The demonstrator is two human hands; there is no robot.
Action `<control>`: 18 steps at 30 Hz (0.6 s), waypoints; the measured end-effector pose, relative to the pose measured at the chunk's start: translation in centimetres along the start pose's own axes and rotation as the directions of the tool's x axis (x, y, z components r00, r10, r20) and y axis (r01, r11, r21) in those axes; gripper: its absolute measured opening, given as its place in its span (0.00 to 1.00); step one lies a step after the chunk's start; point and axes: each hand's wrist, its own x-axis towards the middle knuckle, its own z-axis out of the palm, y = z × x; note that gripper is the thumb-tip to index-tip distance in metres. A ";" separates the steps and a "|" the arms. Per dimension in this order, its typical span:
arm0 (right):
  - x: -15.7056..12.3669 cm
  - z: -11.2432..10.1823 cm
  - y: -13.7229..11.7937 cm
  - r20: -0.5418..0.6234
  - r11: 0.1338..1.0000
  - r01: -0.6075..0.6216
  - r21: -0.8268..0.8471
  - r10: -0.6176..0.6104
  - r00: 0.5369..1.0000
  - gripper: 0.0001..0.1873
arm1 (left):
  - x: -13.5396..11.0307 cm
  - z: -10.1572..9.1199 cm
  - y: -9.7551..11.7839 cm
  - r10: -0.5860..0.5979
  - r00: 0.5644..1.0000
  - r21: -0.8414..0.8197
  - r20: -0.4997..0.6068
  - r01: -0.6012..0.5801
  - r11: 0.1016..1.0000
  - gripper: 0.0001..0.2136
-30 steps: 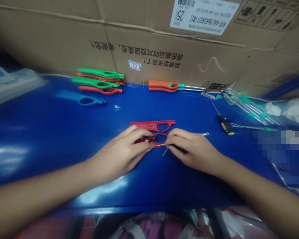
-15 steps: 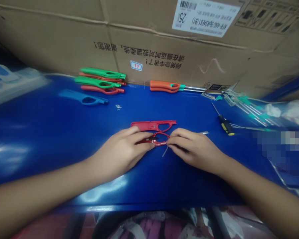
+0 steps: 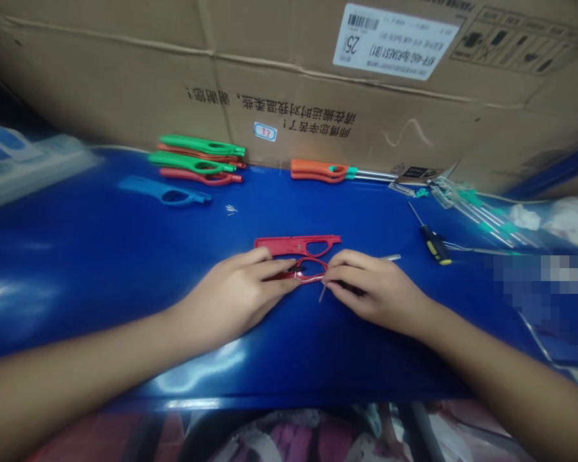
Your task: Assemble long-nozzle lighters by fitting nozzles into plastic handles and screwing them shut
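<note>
My left hand (image 3: 236,292) is closed on a red lighter shell half (image 3: 304,280) lying on the blue table, its fingertips beside the small dark and white parts inside. My right hand (image 3: 378,285) pinches at the shell's right end, with a thin, pale tube or wire (image 3: 322,293) sticking out below its fingertips. Behind that hand, the end of a metal rod (image 3: 394,257) shows; the rest is hidden. A second red shell half (image 3: 282,245) rests just beyond, its inner side up.
Green, orange and red shells (image 3: 192,160) and a blue shell (image 3: 173,194) lie back left, near small pins (image 3: 230,210). Orange lighters (image 3: 318,170) lie against a cardboard box (image 3: 139,83). At right are a screwdriver (image 3: 434,244) and metal rods with teal parts (image 3: 484,215).
Both hands keep nearly the same place and grip. The thin pale piece below my right fingertips has swung slightly to the right. The whole view has shifted a little.
</note>
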 end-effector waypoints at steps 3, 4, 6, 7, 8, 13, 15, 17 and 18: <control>0.0 0.1 0.0 -0.021 1.000 0.002 0.016 -0.001 1.000 0.07 | 0.0 0.0 0.0 -0.007 1.000 -0.013 0.015 0.007 1.000 0.15; 0.0 0.1 0.0 -0.019 1.000 -0.006 0.021 0.006 1.000 0.07 | 0.0 0.0 0.0 -0.008 1.000 -0.013 0.021 0.009 1.000 0.15; 0.1 0.1 0.0 -0.003 1.000 -0.028 0.006 0.028 1.000 0.07 | -0.1 0.0 0.0 -0.016 1.000 -0.009 0.026 0.016 1.000 0.15; 0.1 0.1 -0.1 0.008 0.999 -0.042 -0.008 0.042 0.999 0.07 | -0.1 0.0 0.0 -0.013 1.000 -0.005 0.023 0.013 1.000 0.15; 0.2 0.0 -0.2 0.020 0.998 -0.054 -0.020 0.055 0.998 0.07 | -0.1 0.0 -0.1 -0.008 1.000 0.000 0.020 0.008 1.000 0.15; 0.2 -0.6 -0.4 0.071 0.992 -0.072 -0.101 0.079 0.994 0.08 | -0.1 0.2 -0.4 0.028 1.000 0.023 0.013 -0.028 0.999 0.16; 0.1 -0.9 -0.4 0.080 0.985 -0.046 -0.167 0.060 0.995 0.08 | 0.0 0.3 -0.5 0.031 1.000 0.021 0.006 -0.031 0.999 0.16; 0.0 -1.1 -0.4 0.081 0.976 -0.016 -0.219 0.034 0.996 0.09 | 0.1 0.2 -0.5 0.025 1.000 0.014 -0.002 -0.025 1.000 0.16; 0.0 -1.2 -0.4 0.080 0.972 -0.004 -0.234 0.023 0.997 0.09 | 0.1 0.1 -0.5 0.021 1.000 0.012 -0.007 -0.021 1.000 0.15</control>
